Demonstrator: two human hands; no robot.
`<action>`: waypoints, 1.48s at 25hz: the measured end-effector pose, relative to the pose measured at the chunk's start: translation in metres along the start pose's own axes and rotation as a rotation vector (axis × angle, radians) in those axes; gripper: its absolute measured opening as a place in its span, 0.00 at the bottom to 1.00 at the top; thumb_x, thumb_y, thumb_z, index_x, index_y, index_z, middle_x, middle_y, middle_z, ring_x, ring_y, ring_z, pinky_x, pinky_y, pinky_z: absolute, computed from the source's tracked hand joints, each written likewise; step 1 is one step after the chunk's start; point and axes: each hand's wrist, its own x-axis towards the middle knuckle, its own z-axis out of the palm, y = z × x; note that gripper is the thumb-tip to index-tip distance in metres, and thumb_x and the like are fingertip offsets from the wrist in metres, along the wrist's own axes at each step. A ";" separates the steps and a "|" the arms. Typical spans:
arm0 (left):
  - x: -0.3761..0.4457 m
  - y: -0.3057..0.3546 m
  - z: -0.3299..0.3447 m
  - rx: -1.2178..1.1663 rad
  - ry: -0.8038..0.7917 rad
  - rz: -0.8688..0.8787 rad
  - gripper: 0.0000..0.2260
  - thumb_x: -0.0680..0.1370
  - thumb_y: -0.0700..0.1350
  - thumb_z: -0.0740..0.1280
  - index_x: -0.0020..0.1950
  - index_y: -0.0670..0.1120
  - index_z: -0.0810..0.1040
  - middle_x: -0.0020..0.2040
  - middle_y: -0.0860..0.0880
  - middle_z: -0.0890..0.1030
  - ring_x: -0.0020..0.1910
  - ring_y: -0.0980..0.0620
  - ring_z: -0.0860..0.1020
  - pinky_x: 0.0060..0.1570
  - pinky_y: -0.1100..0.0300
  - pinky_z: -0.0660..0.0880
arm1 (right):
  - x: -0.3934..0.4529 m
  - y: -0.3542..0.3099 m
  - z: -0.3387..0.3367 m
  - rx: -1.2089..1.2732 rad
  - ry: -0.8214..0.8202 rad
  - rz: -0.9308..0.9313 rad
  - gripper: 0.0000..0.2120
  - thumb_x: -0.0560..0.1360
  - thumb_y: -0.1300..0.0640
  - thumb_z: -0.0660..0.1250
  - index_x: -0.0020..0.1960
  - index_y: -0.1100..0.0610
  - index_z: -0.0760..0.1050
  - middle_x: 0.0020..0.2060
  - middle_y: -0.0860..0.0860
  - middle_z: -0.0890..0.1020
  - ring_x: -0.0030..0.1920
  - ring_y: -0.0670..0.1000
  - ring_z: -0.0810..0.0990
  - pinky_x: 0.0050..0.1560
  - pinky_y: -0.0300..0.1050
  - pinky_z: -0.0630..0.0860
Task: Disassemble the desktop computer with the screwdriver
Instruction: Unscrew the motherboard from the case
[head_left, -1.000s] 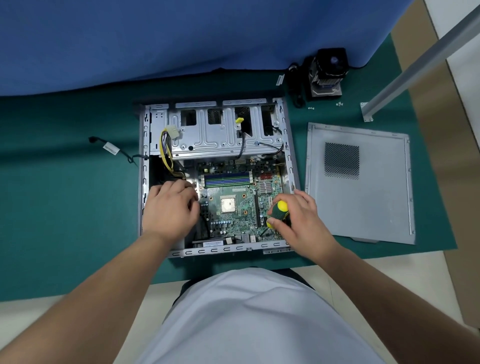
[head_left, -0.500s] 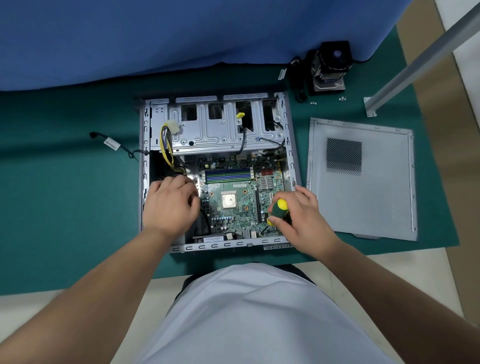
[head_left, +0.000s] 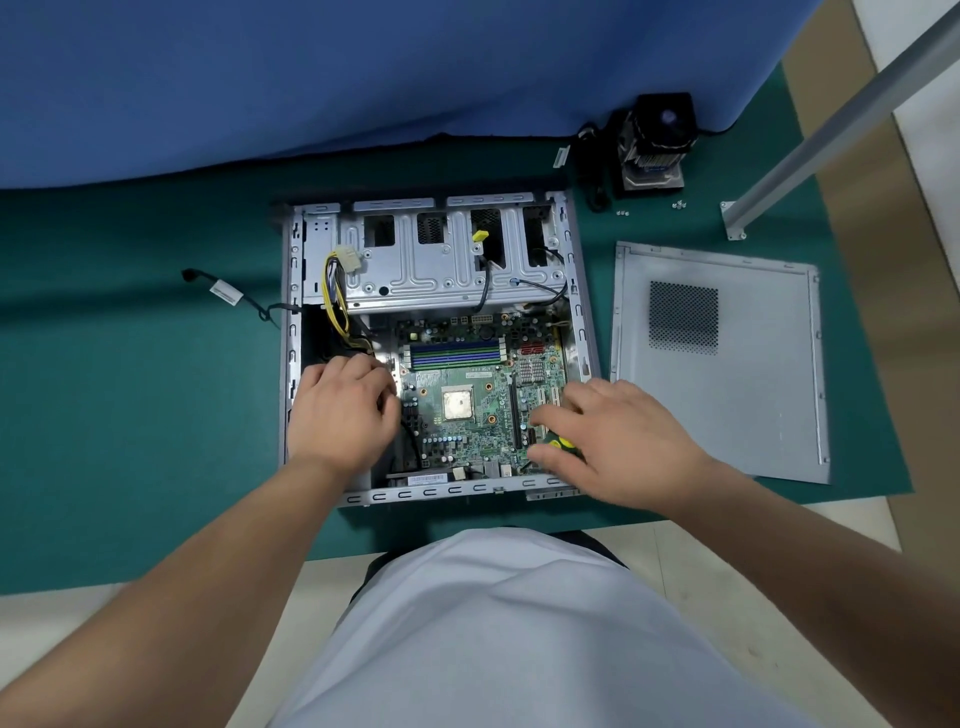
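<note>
**A:** Where is the computer?

**B:** One open computer case (head_left: 581, 306) lies flat on the green mat (head_left: 130, 415). Its long side runs away from the person, with the silver drive cage (head_left: 431, 265) at the far end. One green board (head_left: 467, 400) sits inside.

**A:** And the screwdriver?

**B:** There is one screwdriver (head_left: 560, 446). Only a bit of its yellow and green handle shows, near the board's right corner. I cannot tell which way it points.

**A:** What do the hands do?

**B:** The right hand (head_left: 618, 441) has its fingers curled around the handle. The left hand (head_left: 340, 410) is inside the case's left side, fingers bent close together. I cannot tell what they touch.

**A:** Anything else?

**B:** One grey side panel (head_left: 727, 410) lies flat to the right. One black fan cooler (head_left: 655, 140) stands behind it.
</note>
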 end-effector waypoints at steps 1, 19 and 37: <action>0.000 0.000 0.000 0.002 0.001 -0.001 0.16 0.77 0.51 0.57 0.49 0.49 0.84 0.48 0.53 0.80 0.49 0.48 0.76 0.54 0.50 0.68 | 0.001 -0.003 -0.003 -0.031 -0.011 -0.001 0.28 0.82 0.32 0.40 0.63 0.44 0.72 0.45 0.47 0.77 0.46 0.52 0.78 0.48 0.48 0.74; 0.000 -0.001 0.000 0.000 -0.012 -0.006 0.16 0.78 0.51 0.57 0.50 0.49 0.84 0.48 0.53 0.80 0.49 0.49 0.76 0.55 0.51 0.69 | 0.006 -0.016 -0.009 0.132 -0.181 -0.122 0.20 0.79 0.50 0.58 0.69 0.51 0.62 0.58 0.52 0.72 0.57 0.54 0.74 0.55 0.53 0.77; 0.001 0.001 -0.004 -0.019 -0.035 -0.011 0.17 0.77 0.52 0.56 0.48 0.48 0.83 0.47 0.52 0.79 0.48 0.48 0.75 0.54 0.50 0.69 | 0.011 -0.001 -0.004 0.082 -0.036 -0.043 0.18 0.83 0.44 0.55 0.72 0.45 0.66 0.65 0.47 0.75 0.57 0.53 0.79 0.51 0.51 0.79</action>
